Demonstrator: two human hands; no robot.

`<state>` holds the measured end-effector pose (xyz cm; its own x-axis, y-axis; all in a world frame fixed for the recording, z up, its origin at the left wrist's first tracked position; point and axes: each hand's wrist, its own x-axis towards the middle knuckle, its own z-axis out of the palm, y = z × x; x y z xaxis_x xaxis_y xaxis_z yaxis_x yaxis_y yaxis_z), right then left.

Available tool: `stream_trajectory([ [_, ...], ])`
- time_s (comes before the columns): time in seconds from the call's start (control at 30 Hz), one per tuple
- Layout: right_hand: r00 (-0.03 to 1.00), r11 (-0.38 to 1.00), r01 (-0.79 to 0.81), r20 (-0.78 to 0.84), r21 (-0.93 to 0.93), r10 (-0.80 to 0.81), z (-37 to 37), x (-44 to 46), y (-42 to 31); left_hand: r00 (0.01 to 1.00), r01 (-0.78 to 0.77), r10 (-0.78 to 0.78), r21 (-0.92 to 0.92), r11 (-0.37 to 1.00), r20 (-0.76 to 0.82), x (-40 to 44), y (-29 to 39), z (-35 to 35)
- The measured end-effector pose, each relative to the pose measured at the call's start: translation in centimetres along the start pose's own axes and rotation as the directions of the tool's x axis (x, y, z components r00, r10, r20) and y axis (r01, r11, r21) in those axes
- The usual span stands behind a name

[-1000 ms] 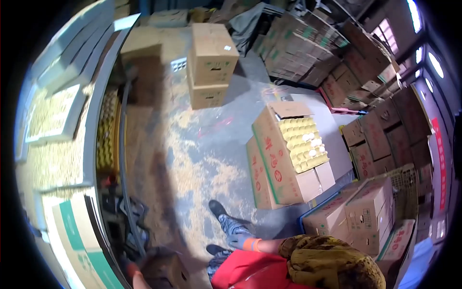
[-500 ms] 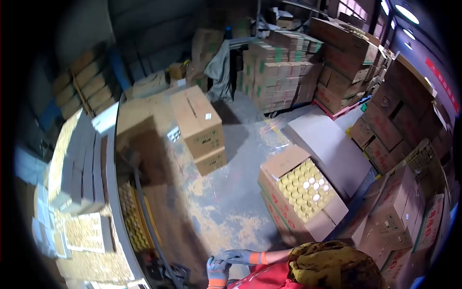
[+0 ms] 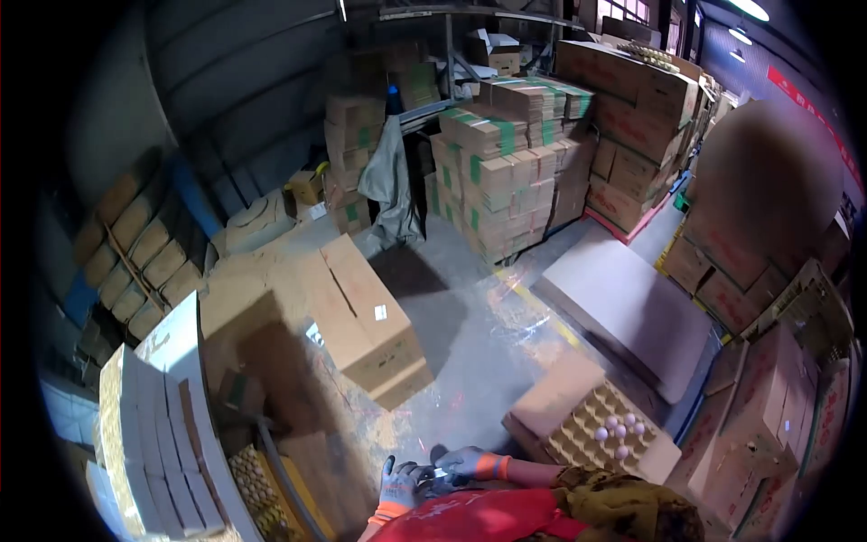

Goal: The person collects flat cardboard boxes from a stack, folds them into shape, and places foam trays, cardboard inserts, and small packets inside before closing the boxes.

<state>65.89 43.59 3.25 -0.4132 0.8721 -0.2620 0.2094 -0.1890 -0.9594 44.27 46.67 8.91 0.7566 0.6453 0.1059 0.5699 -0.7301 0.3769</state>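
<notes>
Both hands wear grey gloves with orange cuffs and are close together in front of the red apron [image 3: 479, 517]. My left hand [image 3: 403, 486] has its fingers bent, with one finger raised. My right hand [image 3: 465, 464] is closed at the left hand's fingertips, and a small pale thing shows between the two, too small to name. Right of the hands stands an open carton [image 3: 553, 390] with a yellow egg tray [image 3: 578, 432] holding several eggs [image 3: 621, 432].
Two stacked closed cartons [image 3: 361, 307] stand ahead on the floor. A flat pale board [image 3: 623, 307] lies beyond the open carton. Bundled flat cartons [image 3: 515, 181] are piled at the back. Trays and stacked boards [image 3: 158, 434] line the left, more cartons [image 3: 754, 406] the right.
The view has tilted up, showing more of the back wall. My left hand has come from the lower left to meet my right hand, and a small pale thing now shows between them.
</notes>
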Motion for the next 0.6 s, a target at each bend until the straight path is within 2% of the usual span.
stream_trajectory([
  [0.03,0.999,0.983,-0.016,0.046,0.184,0.007,-2.0,2.4,1.7,0.996,0.065,-0.062,-0.050,0.997,0.064,2.4,-2.6,0.4],
  [0.07,0.998,0.969,0.053,0.024,0.242,-0.061,-4.2,3.8,0.6,0.982,0.149,-0.136,-0.094,0.984,0.128,5.5,-3.6,-0.7],
  [0.13,0.993,0.896,-0.120,0.073,0.428,0.098,-8.2,5.9,-1.0,0.996,-0.003,0.008,-0.053,0.999,0.091,10.9,-7.0,-1.2],
  [0.17,0.996,0.955,-0.061,0.087,0.291,0.037,-10.7,6.6,-2.9,0.994,-0.082,0.083,-0.025,0.996,0.073,13.8,-7.8,-1.9],
  [0.2,0.997,0.995,0.064,0.038,0.070,-0.067,-12.4,7.8,-2.6,0.985,-0.161,0.160,0.005,0.987,0.057,16.8,-8.5,-2.8],
  [0.23,0.981,0.959,0.185,-0.015,-0.214,-0.192,-13.9,9.2,-2.2,0.976,-0.219,0.218,0.040,0.975,0.022,19.8,-8.9,-3.5],
  [0.27,0.945,0.833,0.271,-0.033,-0.482,-0.326,-15.1,10.7,-2.3,0.961,-0.277,0.278,0.078,0.958,-0.008,22.7,-9.1,-4.1],
  [0.3,0.992,0.890,0.110,-0.006,-0.442,-0.126,-16.9,11.9,-4.8,0.960,-0.266,0.252,0.111,0.958,0.124,25.5,-8.9,-5.1],
  [0.33,0.997,0.907,-0.055,0.032,-0.418,0.076,-18.8,13.1,-7.2,0.945,-0.261,0.221,0.149,0.954,0.243,28.4,-8.9,-5.9],
  [0.37,0.999,0.908,-0.046,-0.033,-0.416,0.036,-20.3,15.5,-5.7,0.951,-0.299,0.280,0.166,0.940,0.130,30.9,-9.7,-6.2],
  [0.4,0.998,0.946,-0.056,-0.034,-0.319,0.048,-22.6,17.1,-6.3,0.944,-0.327,0.328,0.196,0.924,0.033,33.6,-9.8,-7.7],
  [0.47,0.997,0.990,-0.072,-0.046,-0.123,0.067,-28.8,20.4,-7.2,0.968,-0.200,0.216,0.130,0.971,-0.125,39.0,-10.3,-11.2],
  [0.5,0.976,0.942,-0.212,0.002,0.261,0.219,-32.0,22.4,-5.8,0.959,-0.129,0.169,0.178,0.975,-0.230,41.2,-12.2,-11.1],
  [0.53,0.969,0.897,-0.216,-0.027,0.385,0.245,-35.6,24.7,-4.4,0.936,-0.053,0.108,0.168,0.984,-0.335,43.6,-14.1,-11.1],
  [0.6,0.985,0.860,-0.061,-0.111,0.506,0.135,-44.4,28.4,-2.6,0.868,0.121,-0.074,0.063,0.991,-0.491,49.1,-18.3,-10.3],
])
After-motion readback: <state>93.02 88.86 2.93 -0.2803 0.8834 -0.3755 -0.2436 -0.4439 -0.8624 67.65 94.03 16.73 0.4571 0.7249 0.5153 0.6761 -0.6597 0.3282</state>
